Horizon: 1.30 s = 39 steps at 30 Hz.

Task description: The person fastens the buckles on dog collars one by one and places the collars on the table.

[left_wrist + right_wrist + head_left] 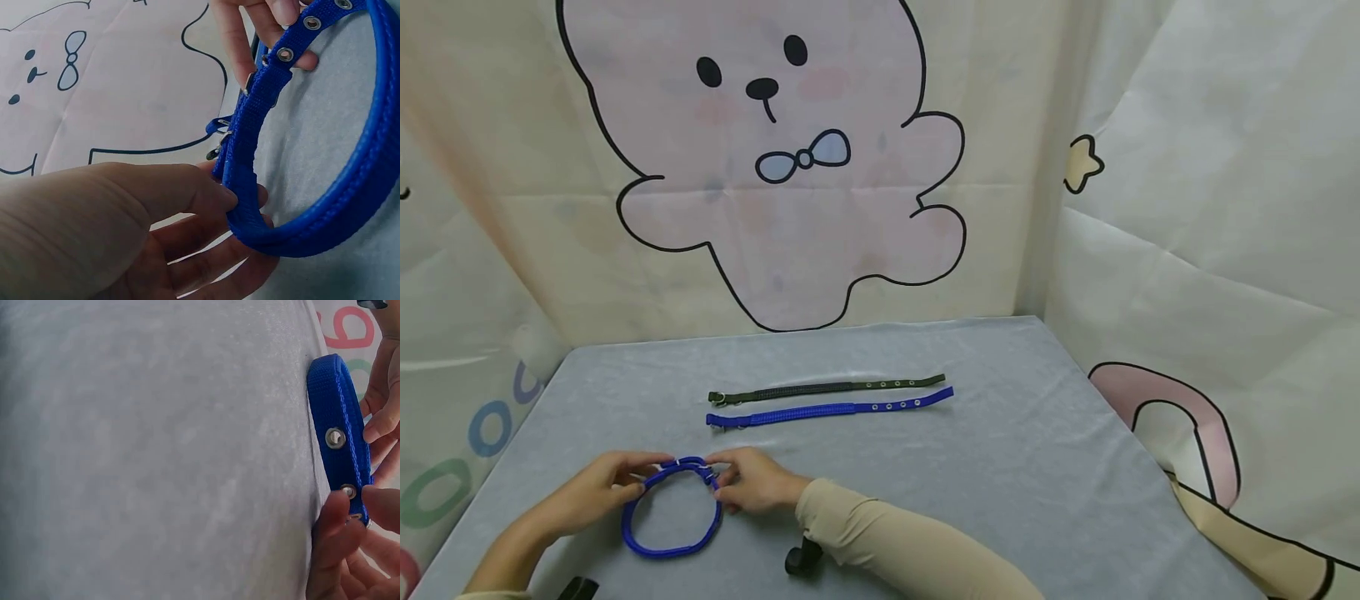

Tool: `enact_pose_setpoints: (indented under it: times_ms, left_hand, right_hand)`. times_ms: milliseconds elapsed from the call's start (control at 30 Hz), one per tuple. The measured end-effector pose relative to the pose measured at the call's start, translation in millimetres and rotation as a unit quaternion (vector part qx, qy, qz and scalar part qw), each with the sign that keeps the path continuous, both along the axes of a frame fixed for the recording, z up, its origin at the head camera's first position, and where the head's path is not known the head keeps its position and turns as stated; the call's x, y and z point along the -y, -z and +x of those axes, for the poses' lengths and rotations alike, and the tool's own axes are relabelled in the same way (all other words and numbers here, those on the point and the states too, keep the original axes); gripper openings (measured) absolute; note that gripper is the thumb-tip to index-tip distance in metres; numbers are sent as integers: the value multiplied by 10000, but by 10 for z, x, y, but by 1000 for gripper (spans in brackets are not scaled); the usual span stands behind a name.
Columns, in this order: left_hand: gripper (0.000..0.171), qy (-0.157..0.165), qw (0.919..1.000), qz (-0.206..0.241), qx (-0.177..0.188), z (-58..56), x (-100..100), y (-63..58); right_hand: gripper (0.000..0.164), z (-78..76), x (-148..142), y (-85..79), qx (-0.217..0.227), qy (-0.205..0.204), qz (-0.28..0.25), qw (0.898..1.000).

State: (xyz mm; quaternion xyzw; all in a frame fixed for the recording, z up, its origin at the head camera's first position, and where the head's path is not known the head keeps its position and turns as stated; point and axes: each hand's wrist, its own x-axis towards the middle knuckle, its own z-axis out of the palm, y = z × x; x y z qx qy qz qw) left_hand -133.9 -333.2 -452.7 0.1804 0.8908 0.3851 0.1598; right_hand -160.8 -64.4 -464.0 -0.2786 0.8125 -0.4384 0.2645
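Note:
A blue pet collar (664, 552) is looped into a ring just above or on the grey cloth, near the front of the table. My left hand (597, 490) pinches its upper left side between thumb and fingers. On the other side my right hand (758, 481) pinches the collar near its metal buckle. In the left wrist view the collar (350, 215) shows a padded band, metal-rimmed holes and a buckle with the strap lying through it. The right wrist view shows right-hand fingertips (334, 509) on the strap beside an eyelet.
Behind the hands, a second blue collar (812, 412) lies stretched out flat. A dark green collar (805, 389) lies parallel, just beyond it. Grey cloth (1000, 467) covers the table, and printed curtains (985, 250) stand behind and at both sides.

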Motion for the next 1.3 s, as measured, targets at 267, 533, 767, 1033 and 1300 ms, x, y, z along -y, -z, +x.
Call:
enact_pose_setpoints:
  times_ms: [267, 533, 767, 1033, 1300]
  left_hand:
    - [43, 84, 9996, -103, -260, -2, 12, 40]
    - [41, 216, 9997, 0, -114, -30, 24, 65]
    - [42, -160, 9995, 188, 173, -10, -21, -9]
    - [42, -680, 9976, -76, 65, 10, -30, -104]
    - [43, -890, 9947, -320, -391, 5, -196, -257]
  right_hand:
    - [53, -2, 45, -34, -556, 45, 638, 9964]
    - [42, -27, 0, 24, -108, 108, 210, 9997]
    - [32, -158, -123, 8, 93, 7, 71, 9999]
    - [32, -295, -339, -38, 265, -63, -187, 9995]
    - [34, -382, -583, -132, 42, -129, -413, 9991]
